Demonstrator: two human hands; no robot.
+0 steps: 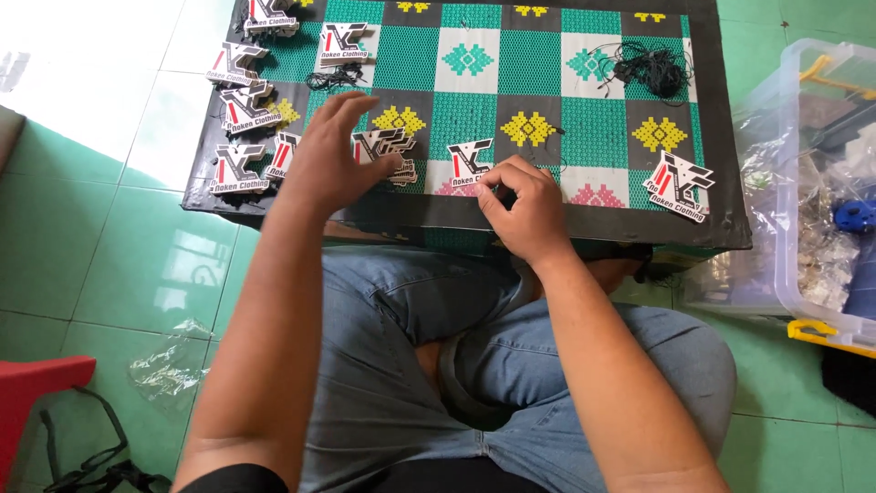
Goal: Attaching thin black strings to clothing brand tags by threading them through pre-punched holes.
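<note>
A low black-edged board with a green, yellow and white patterned mat lies before my crossed legs. My left hand rests on a small stack of die-cut black, white and red tags, thumb touching the top one, fingers spread. My right hand is closed beside a single tag, pinching something thin and dark, perhaps a string; I cannot tell for sure.
More tag stacks lie along the board's left side and one at the right. A tangle of black strings sits at the far right. A clear plastic bin stands on the green tiled floor; a red stool is at left.
</note>
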